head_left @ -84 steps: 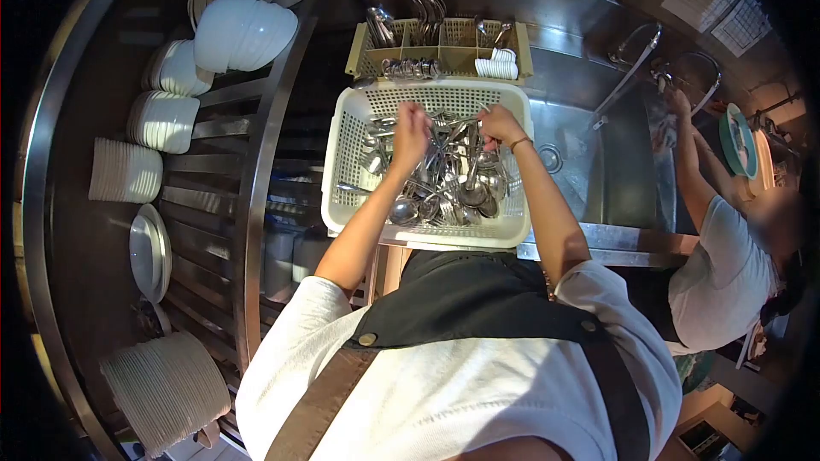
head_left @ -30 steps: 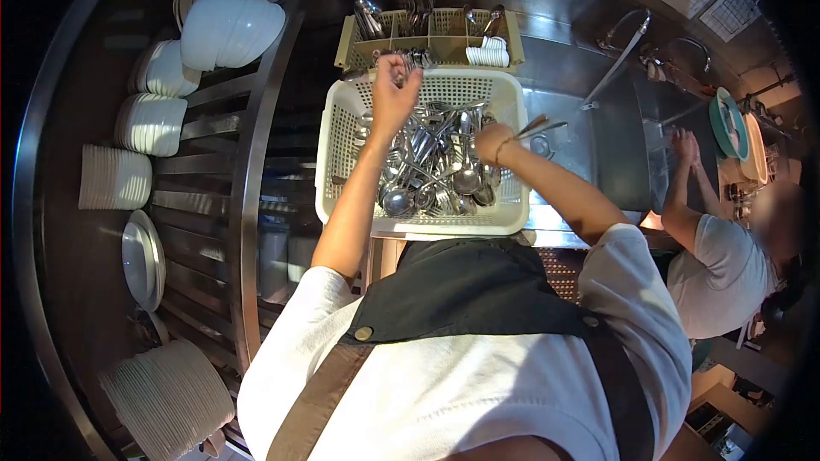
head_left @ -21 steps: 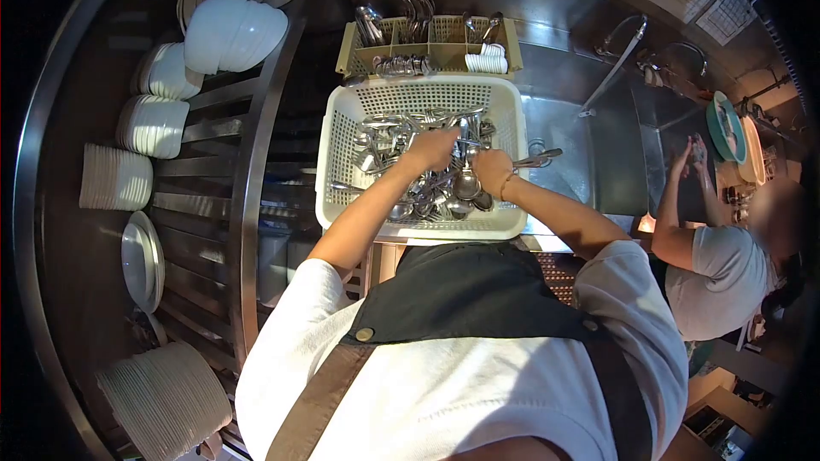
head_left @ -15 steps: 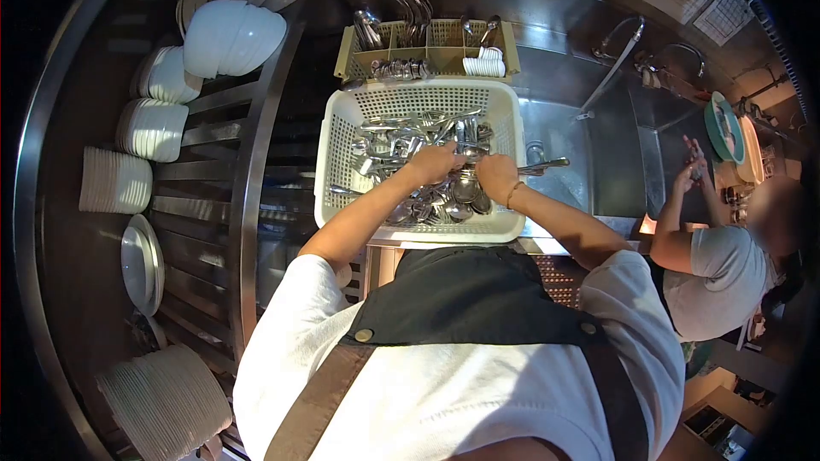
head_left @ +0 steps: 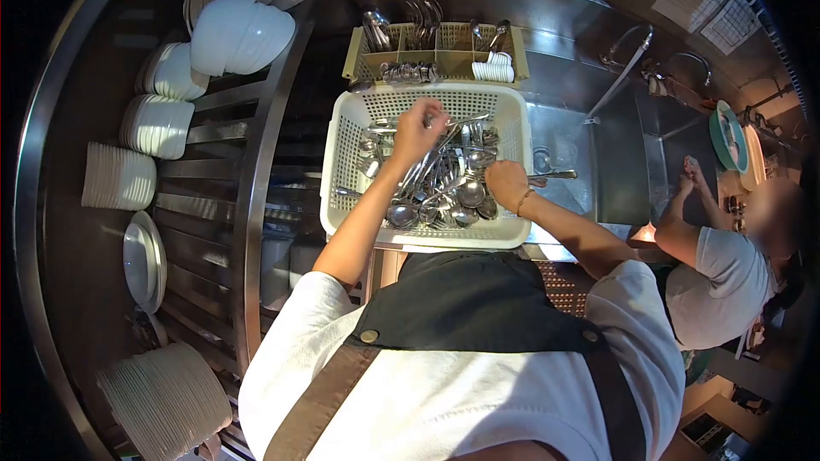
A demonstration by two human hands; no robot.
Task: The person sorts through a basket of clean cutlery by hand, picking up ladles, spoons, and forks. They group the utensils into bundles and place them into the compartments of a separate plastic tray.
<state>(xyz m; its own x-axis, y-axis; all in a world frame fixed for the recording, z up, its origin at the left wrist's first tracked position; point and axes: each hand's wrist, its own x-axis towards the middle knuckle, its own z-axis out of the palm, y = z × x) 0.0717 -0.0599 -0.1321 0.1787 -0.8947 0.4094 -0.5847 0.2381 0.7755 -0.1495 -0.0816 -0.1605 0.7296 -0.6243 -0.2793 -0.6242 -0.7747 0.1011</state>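
Observation:
A cream perforated basket [head_left: 342, 132] in front of me holds a jumbled heap of metal cutlery [head_left: 444, 171]. My left hand [head_left: 418, 128] is raised over the upper middle of the heap, its fingers curled; whether they hold a piece is too small to tell. At the heap's right side my right hand [head_left: 508, 183] is closed around several pieces of cutlery [head_left: 559, 175], whose handles stick out over the basket's right rim. Behind the basket stands a divided cutlery holder [head_left: 366, 66] with spoons, forks and white spoons in its compartments.
Stacked white bowls [head_left: 158, 126] and plates [head_left: 166, 401] fill the slatted rack on the left. A sink [head_left: 559, 132] with faucets [head_left: 632, 55] lies right of the basket. Farther right, a person [head_left: 722, 282] works near a green basin [head_left: 728, 143].
My left hand has lifted off the heap and moved up toward the holder. My right hand stays at the basket's right side with the cutlery. The co-worker's hands have come lower.

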